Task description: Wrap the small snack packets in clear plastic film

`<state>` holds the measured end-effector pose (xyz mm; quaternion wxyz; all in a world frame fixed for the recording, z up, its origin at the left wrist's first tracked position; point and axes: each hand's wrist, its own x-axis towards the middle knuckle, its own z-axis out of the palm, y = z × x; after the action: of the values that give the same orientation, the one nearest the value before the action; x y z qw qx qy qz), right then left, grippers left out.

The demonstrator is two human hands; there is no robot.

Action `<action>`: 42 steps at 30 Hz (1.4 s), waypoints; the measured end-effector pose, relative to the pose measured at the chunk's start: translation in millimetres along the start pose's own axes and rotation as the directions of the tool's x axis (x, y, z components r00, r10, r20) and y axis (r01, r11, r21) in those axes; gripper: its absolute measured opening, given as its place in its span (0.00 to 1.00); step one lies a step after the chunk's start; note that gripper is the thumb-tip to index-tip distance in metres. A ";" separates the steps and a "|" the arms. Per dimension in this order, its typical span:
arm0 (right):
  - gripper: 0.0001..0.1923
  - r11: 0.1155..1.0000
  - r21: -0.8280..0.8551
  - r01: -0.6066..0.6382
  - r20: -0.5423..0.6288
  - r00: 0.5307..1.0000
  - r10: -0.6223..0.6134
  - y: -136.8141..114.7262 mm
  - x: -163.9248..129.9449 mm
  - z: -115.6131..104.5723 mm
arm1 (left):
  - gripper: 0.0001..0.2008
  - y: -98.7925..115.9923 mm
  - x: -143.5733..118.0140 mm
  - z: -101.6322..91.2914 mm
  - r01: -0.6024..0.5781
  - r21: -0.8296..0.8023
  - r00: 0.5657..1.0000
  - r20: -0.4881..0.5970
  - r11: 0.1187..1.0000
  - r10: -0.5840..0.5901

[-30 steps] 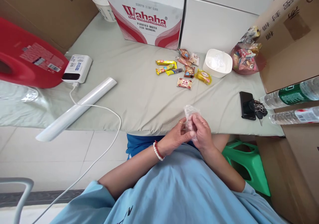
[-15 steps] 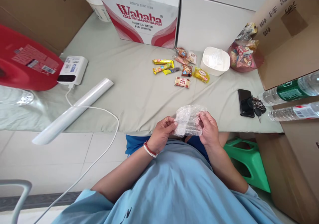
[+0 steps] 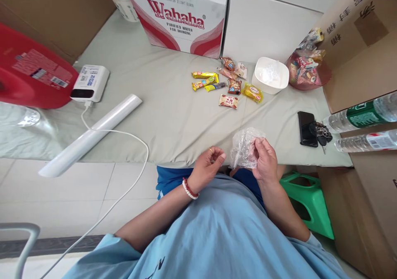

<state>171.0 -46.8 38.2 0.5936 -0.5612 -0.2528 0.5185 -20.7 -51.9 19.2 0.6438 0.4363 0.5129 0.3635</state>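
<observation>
My right hand (image 3: pixel 266 161) pinches a piece of thin clear plastic film (image 3: pixel 243 148) at its right side, between thumb and fingers. The film is crumpled and hangs just above the table's front edge. To its left, my left hand (image 3: pixel 208 166) is apart from the film, its fingers loosely bent and nothing between them. Beyond the hands, a white bowl (image 3: pixel 259 82) has similar clear film (image 3: pixel 270 72) in it. Left of the bowl lie several wrapped snacks, among them a yellow packet (image 3: pixel 252 92), a cream packet (image 3: pixel 228 101) and yellow stick packs (image 3: pixel 204 82).
A red bowl of snacks (image 3: pixel 324 78), a phone (image 3: pixel 305 123), keys (image 3: pixel 323 134) and two water bottles (image 3: pixel 367 114) are at the right. Leftward lie a pale roll (image 3: pixel 93 134), a white cable (image 3: pixel 136 137), a power bank (image 3: pixel 93 80) and a red jug (image 3: pixel 37 72). Boxes (image 3: pixel 182 34) line the back.
My left hand has let go of the film and drawn slightly away. In my right hand, the film has moved a little right and bunched up.
</observation>
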 end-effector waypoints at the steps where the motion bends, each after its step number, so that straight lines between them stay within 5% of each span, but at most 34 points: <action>1: 0.21 1.000 0.000 -0.002 0.002 1.000 0.002 -0.3 -1.3 1.8 | 0.21 -0.1 0.9 3.4 0.024 -0.007 1.000 0.005 1.000 -0.024; 5: 0.21 1.000 -0.004 -0.009 0.025 1.000 0.009 -1.7 -5.2 7.5 | 0.25 0.0 7.7 12.7 0.148 -0.126 0.989 0.018 0.981 -0.147; 17: 0.21 1.000 0.025 -0.013 -0.038 0.999 0.013 -6.5 -1.0 2.5 | 0.19 0.6 10.3 13.5 0.241 -0.180 0.970 0.007 0.954 -0.244; 27: 0.21 1.000 -0.009 0.002 -0.040 0.999 -0.002 -6.8 1.5 -1.7 | 0.25 2.2 2.6 18.7 0.410 -0.162 0.868 0.371 0.898 -0.329; 42: 0.24 0.996 -0.085 0.033 -0.032 0.999 -0.035 -6.9 9.5 -27.0 | 0.26 10.7 2.7 -28.0 0.257 -0.200 0.943 0.267 0.945 -0.199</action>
<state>200.3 -48.0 35.3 0.5822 -0.5899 -0.2742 0.4878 -47.7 -40.4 25.7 0.7864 0.3364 0.4312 0.2872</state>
